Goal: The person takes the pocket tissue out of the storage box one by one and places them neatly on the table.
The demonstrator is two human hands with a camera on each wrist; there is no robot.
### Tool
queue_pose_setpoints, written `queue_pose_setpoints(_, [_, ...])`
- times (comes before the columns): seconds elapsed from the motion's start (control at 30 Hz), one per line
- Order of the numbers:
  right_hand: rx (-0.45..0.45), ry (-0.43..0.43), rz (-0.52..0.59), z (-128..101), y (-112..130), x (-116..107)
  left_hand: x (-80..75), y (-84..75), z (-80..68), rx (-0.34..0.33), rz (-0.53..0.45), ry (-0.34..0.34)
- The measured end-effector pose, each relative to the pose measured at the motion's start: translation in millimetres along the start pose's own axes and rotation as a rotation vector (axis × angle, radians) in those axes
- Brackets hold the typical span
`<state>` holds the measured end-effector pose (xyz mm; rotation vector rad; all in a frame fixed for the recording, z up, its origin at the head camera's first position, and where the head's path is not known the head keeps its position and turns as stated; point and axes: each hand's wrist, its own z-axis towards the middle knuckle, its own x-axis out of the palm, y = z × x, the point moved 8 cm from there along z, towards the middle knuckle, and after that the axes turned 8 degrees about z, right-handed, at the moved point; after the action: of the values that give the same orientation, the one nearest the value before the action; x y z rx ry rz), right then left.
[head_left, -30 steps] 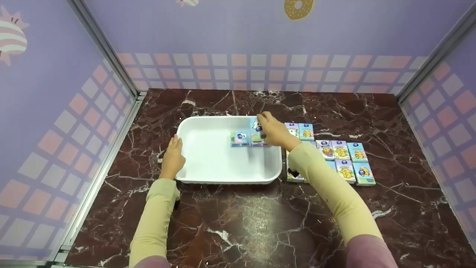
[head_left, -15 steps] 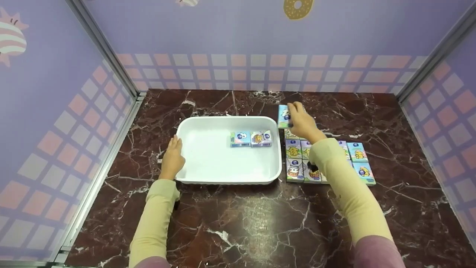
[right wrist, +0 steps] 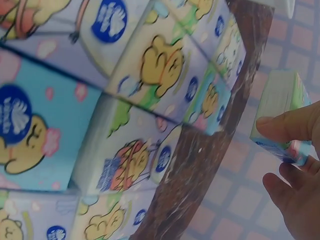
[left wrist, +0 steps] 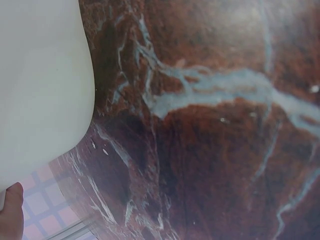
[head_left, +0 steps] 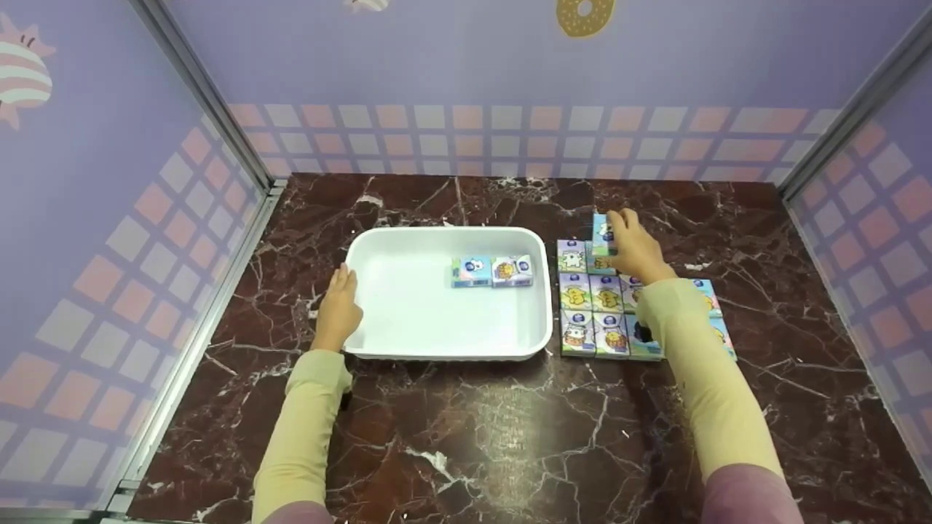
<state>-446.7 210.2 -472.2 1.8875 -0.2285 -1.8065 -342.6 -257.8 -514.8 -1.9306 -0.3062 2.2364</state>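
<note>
Head view: a tissue pack (head_left: 601,230) was pinched by the right hand (head_left: 635,247); with so shallow a pinch it could slip onto the rows (head_left: 591,311) beneath, while the tray (head_left: 378,342) was touched by the flat left hand (head_left: 337,309).

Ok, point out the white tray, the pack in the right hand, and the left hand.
white tray (head_left: 408,320): head view, bare floor.
pack (right wrist: 280,107): right wrist view, its pale side face.
left hand (head_left: 338,309): head view, back of hand.
</note>
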Motion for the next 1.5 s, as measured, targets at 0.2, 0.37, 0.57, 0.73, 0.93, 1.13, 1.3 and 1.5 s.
queue_pose_setpoints(0.2, [0.054,0.019,0.006,-4,-20,4,-3.1,-1.9,-0.9,0.008,0.001,-0.017])
queue_pose_setpoints(0.37, [0.092,0.026,0.027,-9,-34,8,-1.7,-1.1,-0.9,0.002,-0.003,-0.002])
queue_pose_setpoints(0.57, [0.109,0.015,0.060,-15,-48,12,0.0,0.3,0.6,0.002,-0.001,-0.002])
queue_pose_setpoints(0.73, [0.116,0.020,0.078,-17,-58,18,-1.1,0.1,-0.2,0.002,-0.008,-0.003])
queue_pose_setpoints(0.93, [0.109,-0.050,0.059,-15,-65,20,-3.3,-1.5,-1.4,0.003,-0.012,-0.022])
queue_pose_setpoints(1.13, [0.094,-0.115,-0.026,-14,-66,21,-3.4,-2.0,-1.4,-0.004,-0.014,-0.019])
queue_pose_setpoints(1.3, [0.091,-0.092,-0.078,-16,-68,24,-3.9,-2.0,-1.6,0.000,-0.016,-0.021])
queue_pose_setpoints(1.5, [0.089,-0.069,-0.047,-17,-68,27,-1.8,-1.2,-0.8,-0.003,-0.005,-0.014])
